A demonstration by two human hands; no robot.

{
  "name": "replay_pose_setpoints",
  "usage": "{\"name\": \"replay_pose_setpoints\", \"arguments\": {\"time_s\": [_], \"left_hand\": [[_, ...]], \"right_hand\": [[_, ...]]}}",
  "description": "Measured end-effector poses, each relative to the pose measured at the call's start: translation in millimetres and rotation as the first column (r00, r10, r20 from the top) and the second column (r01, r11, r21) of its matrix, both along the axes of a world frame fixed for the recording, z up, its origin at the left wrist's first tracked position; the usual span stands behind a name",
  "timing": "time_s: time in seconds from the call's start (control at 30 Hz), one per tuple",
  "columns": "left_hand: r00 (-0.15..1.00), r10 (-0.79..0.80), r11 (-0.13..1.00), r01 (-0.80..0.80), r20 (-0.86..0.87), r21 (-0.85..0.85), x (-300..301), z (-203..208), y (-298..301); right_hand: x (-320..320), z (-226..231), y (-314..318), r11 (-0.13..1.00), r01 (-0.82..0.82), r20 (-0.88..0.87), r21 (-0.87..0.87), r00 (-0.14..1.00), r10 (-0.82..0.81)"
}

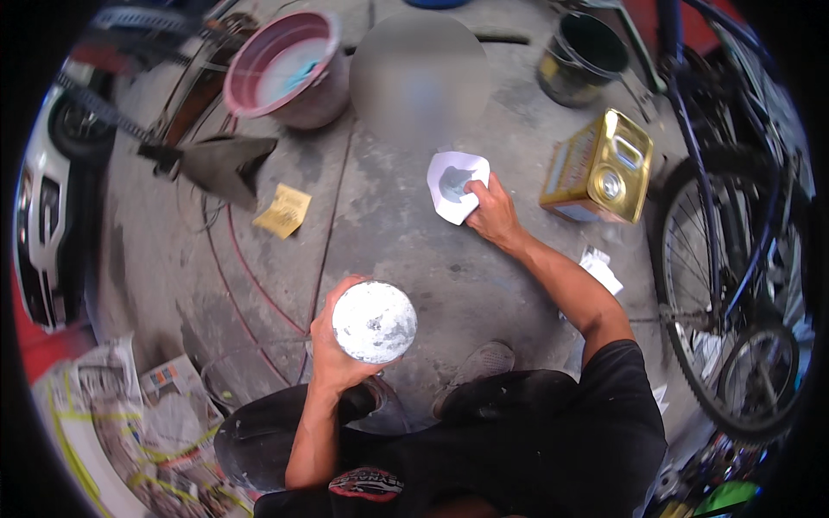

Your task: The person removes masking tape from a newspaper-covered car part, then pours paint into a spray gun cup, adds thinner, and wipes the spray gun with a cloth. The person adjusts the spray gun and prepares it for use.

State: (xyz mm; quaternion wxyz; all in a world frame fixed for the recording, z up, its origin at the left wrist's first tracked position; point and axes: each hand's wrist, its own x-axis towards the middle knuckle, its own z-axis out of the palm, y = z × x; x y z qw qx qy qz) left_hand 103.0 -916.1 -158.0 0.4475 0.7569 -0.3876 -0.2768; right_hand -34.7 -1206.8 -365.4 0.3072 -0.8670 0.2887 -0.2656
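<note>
Two hands grip: left (325, 344) a whitish can (375, 321), outstretched right (496, 212) a paper cup (448, 183).

I stood on a grey concrete floor (389, 250). Directly on it were a pink bucket (321, 105) at upper left of the frame, a dark bucket (563, 82) at upper right, and a gold rectangular tin (577, 177) below the latter. A yellow sheet (283, 211) lay left of centre, newspapers (177, 401) at lower left, and crumpled white paper (602, 270) at right.
</note>
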Motion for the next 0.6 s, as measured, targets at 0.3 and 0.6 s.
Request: {"name": "replay_pose_setpoints", "arguments": {"time_s": [0.3,0.6], "left_hand": [[0.968,-0.247,0.965,0.244,0.029,0.091,-19.5,-9.3,-39.9],[0.833,-0.554,0.819,0.546,-0.004,0.175,-4.4,70.7,-146.2]], "right_hand": [[-94.1,-8.2,33.2,0.916,0.398,-0.131,0.05,0.912,-0.389],[-90.4,37.9,58.3,0.843,0.538,-0.143,-0.018,0.833,-0.535]]}}
